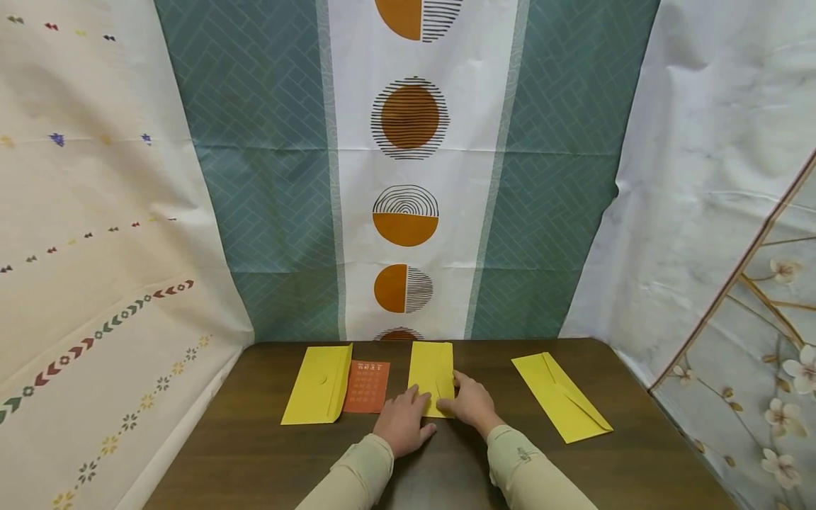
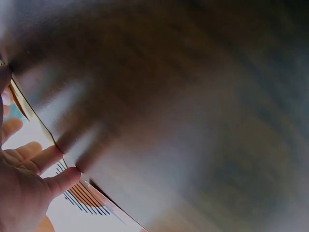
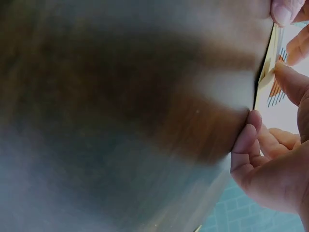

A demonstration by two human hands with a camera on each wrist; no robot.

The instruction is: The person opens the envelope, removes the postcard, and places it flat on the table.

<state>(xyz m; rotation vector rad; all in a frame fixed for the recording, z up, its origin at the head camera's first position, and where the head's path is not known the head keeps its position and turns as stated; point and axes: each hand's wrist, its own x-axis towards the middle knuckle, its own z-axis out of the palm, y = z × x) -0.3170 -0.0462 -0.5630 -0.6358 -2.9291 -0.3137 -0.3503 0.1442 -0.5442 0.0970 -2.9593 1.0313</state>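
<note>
1. A dark wooden tabletop (image 1: 255,453) is seen in the head view, with patterned cloths hung behind it and at both sides.
2. Three yellow envelopes are laid on the tabletop: the left envelope (image 1: 319,384), the middle envelope (image 1: 431,372) and the right envelope (image 1: 561,397).
3. An orange card (image 1: 367,386) with small light print is placed just beside the left envelope, and its left edge is touching or slightly covered by that envelope.
4. The middle envelope is located at the centre of the tabletop, near the far edge, well apart from the right envelope.
5. The left hand (image 1: 403,421) is rested on the near left corner of the middle envelope, and its fingers are kept fairly straight and pressed down on the paper, not closed around it.
6. The right hand (image 1: 470,402) is placed at the near right edge of the same envelope. In the right wrist view a thin yellow edge is seen between the thumb and the fingers (image 3: 244,140), so the envelope is judged to be pinched there.
7. In the left wrist view the fingers (image 2: 60,180) are seen stretched out against a surface, but the picture is much blurred.
8. Both forearms are covered by light beige sleeves (image 1: 357,474).
</note>
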